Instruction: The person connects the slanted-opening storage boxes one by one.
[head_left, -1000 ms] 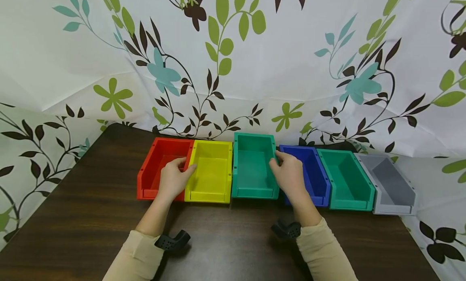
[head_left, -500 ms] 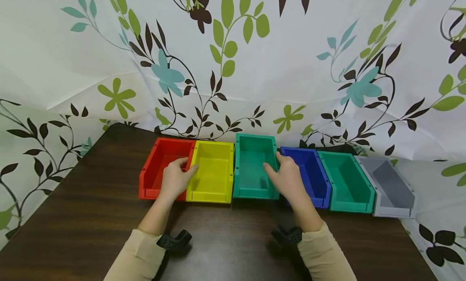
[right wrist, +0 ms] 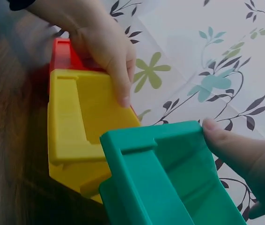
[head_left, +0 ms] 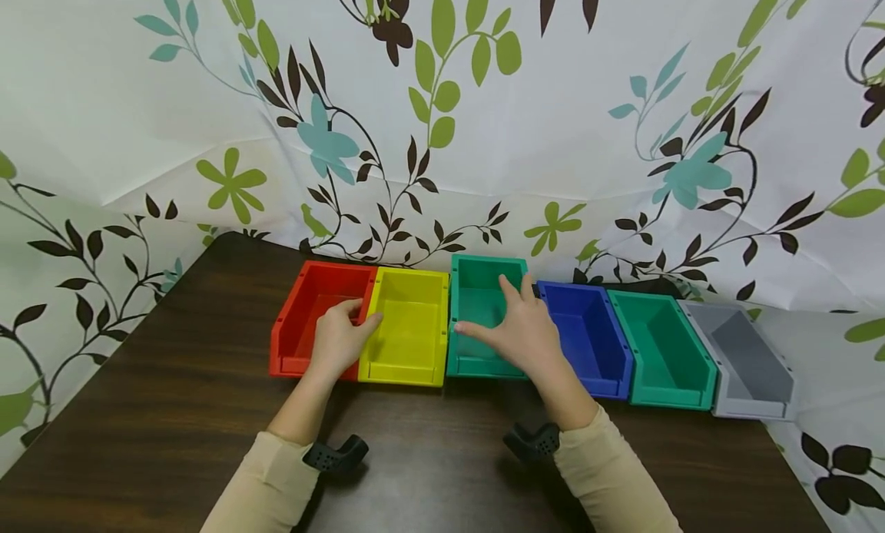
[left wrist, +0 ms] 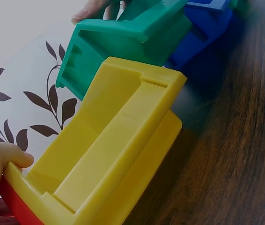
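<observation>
My left hand [head_left: 337, 341] pinches the walls where the red bin [head_left: 285, 364] and the yellow bin [head_left: 401, 373] meet. Its thumb lies inside the yellow bin, with the other fingers on the red side. Over the green bin [head_left: 487, 366] beside them, my right hand [head_left: 527, 333] is spread wide. Its thumb reaches across to the green bin's left rim, and the raised fingers are near the right rim. In the right wrist view the right thumb [right wrist: 226, 140] is right at the green rim. The green bin stands slightly farther back than the yellow one.
Continuing the row to the right are a blue bin [head_left: 598, 387], a second green bin [head_left: 671, 395] and a grey bin [head_left: 754, 408]. All stand on a dark wooden table [head_left: 442, 471]. A leaf-patterned cloth [head_left: 484, 164] hangs right behind the row.
My right hand has left the green bin's right wall and moved leftward over it, fingers spreading and thumb reaching the left rim. The left hand keeps its grip.
</observation>
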`<action>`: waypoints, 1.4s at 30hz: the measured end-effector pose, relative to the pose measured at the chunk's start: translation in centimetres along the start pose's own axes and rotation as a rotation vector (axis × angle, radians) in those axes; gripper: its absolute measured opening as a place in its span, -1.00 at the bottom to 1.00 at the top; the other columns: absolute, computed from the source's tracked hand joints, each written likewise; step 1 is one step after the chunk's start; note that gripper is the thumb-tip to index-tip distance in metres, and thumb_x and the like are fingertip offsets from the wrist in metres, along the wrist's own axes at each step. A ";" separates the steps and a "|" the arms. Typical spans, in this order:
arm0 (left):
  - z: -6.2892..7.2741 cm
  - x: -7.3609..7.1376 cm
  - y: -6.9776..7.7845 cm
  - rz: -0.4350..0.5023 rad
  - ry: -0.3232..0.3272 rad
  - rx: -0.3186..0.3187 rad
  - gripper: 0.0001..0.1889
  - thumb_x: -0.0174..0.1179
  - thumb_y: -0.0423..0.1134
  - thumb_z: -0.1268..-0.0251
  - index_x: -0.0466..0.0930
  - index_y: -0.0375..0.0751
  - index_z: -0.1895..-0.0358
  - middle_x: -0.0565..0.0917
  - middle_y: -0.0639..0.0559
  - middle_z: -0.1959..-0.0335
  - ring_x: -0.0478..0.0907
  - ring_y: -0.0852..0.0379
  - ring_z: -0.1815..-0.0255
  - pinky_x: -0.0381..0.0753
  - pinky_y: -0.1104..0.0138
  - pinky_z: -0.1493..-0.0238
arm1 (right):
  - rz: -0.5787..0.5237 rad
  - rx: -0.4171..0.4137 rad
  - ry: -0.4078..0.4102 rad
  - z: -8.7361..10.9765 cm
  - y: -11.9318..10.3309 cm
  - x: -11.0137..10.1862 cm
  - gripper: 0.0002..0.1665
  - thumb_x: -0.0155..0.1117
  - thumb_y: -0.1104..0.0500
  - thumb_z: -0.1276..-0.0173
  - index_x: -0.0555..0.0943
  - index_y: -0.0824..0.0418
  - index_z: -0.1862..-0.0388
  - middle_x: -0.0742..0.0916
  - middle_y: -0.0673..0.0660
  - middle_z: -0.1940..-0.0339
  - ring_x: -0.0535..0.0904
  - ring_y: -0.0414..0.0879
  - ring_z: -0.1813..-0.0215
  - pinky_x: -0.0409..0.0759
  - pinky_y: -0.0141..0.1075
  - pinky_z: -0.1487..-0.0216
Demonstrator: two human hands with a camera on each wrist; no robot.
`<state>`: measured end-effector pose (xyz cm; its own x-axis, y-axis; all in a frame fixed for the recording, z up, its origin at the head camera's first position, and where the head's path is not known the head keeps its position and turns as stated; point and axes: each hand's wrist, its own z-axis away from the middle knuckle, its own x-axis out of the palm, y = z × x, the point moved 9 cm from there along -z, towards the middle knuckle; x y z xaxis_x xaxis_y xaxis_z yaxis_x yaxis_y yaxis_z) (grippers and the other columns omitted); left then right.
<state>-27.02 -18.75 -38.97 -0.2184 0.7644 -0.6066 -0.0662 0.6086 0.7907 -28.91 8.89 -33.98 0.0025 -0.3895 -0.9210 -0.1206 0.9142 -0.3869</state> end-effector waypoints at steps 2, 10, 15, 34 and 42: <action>0.0 0.0 0.0 -0.004 0.000 0.003 -0.46 0.23 -0.10 -0.23 0.48 -0.41 -0.18 0.65 -0.29 0.02 0.60 -0.09 0.16 0.65 0.09 0.06 | 0.033 -0.038 -0.022 -0.2 -0.2 0.1 0.44 0.03 -0.75 0.25 0.05 0.02 -0.53 -0.03 0.25 -0.56 0.07 0.42 -0.45 0.46 0.29 -0.08; -0.1 0.0 0.1 -0.017 0.011 0.018 -0.46 0.23 -0.09 -0.22 0.49 -0.41 -0.17 0.66 -0.29 0.04 0.61 -0.10 0.16 0.65 0.08 0.07 | 0.049 -0.387 -0.160 -0.7 -2.2 1.2 0.03 0.04 -0.51 -0.15 0.09 -0.10 -0.51 0.10 0.02 -0.56 -0.19 0.20 -0.56 -0.33 0.35 -0.40; 0.0 0.2 0.0 -0.015 0.005 0.013 -0.47 0.23 -0.10 -0.22 0.49 -0.41 -0.16 0.66 -0.29 0.03 0.61 -0.08 0.17 0.65 0.09 0.07 | -0.013 -0.502 -0.276 -1.0 -3.1 1.9 0.00 0.06 -0.43 -0.22 0.00 -0.11 -0.53 0.07 -0.05 -0.56 -0.22 0.09 -0.58 -0.34 0.30 -0.43; 0.0 0.2 -0.1 -0.006 -0.006 0.007 -0.46 0.23 -0.12 -0.22 0.48 -0.41 -0.18 0.65 -0.29 0.02 0.62 -0.08 0.15 0.65 0.09 0.06 | 0.170 -0.561 -0.318 -3.6 -4.4 1.3 0.31 0.09 -0.63 0.09 -0.07 -0.07 -0.54 0.00 0.05 -0.58 -0.22 0.17 -0.57 -0.28 0.28 -0.45; 0.0 0.0 0.1 -0.004 -0.012 0.006 -0.46 0.22 -0.13 -0.23 0.46 -0.43 -0.19 0.64 -0.30 0.00 0.61 -0.09 0.13 0.65 0.08 0.03 | 0.118 -0.566 -0.388 -4.2 -4.8 1.2 0.32 0.22 -0.52 0.05 -0.11 -0.02 -0.54 -0.03 0.07 -0.58 -0.28 0.18 -0.57 -0.26 0.26 -0.46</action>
<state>-27.08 -18.69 -38.92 -0.2067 0.7643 -0.6108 -0.0608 0.6130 0.7877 -32.45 3.55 -33.04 0.2998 -0.1265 -0.9456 -0.6406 0.7077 -0.2978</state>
